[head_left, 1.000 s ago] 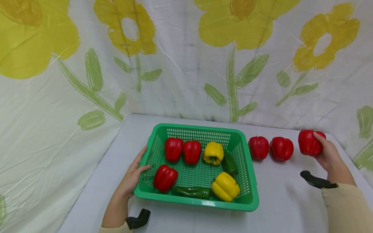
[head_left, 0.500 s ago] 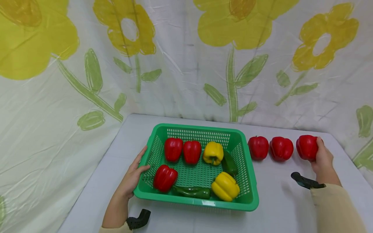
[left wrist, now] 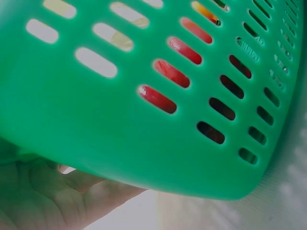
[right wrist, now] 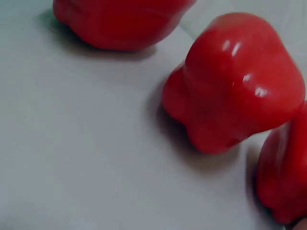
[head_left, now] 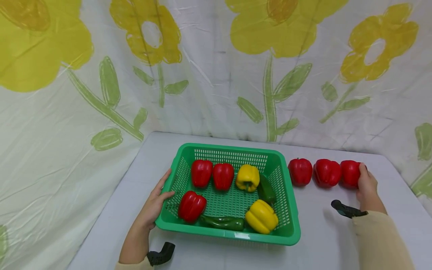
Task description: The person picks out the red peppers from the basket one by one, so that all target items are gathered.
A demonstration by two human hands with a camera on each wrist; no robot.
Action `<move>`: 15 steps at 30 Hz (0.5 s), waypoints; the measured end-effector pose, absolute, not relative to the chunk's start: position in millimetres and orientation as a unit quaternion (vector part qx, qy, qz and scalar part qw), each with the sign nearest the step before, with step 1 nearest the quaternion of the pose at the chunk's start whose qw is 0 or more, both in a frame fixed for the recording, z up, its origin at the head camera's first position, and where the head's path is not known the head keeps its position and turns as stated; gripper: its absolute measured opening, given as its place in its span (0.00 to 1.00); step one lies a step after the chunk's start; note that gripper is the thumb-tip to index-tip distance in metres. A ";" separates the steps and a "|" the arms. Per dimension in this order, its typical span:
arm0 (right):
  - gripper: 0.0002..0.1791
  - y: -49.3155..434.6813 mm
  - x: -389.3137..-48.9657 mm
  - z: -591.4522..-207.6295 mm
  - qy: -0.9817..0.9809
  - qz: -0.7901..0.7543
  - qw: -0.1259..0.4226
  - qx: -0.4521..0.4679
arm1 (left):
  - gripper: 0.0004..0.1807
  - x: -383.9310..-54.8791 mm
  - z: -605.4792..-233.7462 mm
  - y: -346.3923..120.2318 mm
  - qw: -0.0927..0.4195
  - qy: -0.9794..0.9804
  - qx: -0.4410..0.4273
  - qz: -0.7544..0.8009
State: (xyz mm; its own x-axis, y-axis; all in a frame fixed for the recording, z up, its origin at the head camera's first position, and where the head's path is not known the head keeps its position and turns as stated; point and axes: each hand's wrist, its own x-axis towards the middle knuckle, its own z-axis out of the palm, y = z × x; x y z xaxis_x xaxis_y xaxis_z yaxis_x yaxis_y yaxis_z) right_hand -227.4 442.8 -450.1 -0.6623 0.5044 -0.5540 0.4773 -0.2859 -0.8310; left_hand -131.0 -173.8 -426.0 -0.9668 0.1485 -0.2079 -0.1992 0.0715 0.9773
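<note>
My right hand (head_left: 368, 189) holds a red bell pepper (head_left: 349, 173) from its right side, low over or on the table; the right wrist view shows that pepper (right wrist: 288, 167) touching its neighbour. Two more red bell peppers stand to its left, the middle one (head_left: 326, 173) and the one by the basket (head_left: 300, 171). With the thumb over the rim and fingers outside, my left hand (head_left: 152, 206) grips the left side of a green plastic basket (head_left: 229, 233). In the left wrist view the hand (left wrist: 53, 196) lies beneath the basket's rim, fingertips partly hidden.
Inside the basket lie several red bell peppers (head_left: 201, 173), yellow bell peppers (head_left: 261, 216) and long green peppers (head_left: 222, 222). A white table (head_left: 324, 232) ends at a flower-print cloth (head_left: 216, 93) behind. Black wrist-camera mounts (head_left: 347, 210) jut out by each sleeve.
My right hand has lowered the red bell pepper and slid it leftward until it meets the middle one. The left hand and basket have stayed put.
</note>
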 end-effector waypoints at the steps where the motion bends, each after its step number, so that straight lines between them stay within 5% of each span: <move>1: 0.46 442.9 -227.4 -449.9 -0.600 0.686 0.009 -0.411 | 0.36 -131.3 -426.0 -173.6 0.127 0.721 -0.018 0.681; 15: 0.43 454.1 -230.1 -448.2 -0.597 0.686 -0.024 -0.416 | 0.35 -134.2 -425.7 -173.7 0.128 0.721 -0.019 0.681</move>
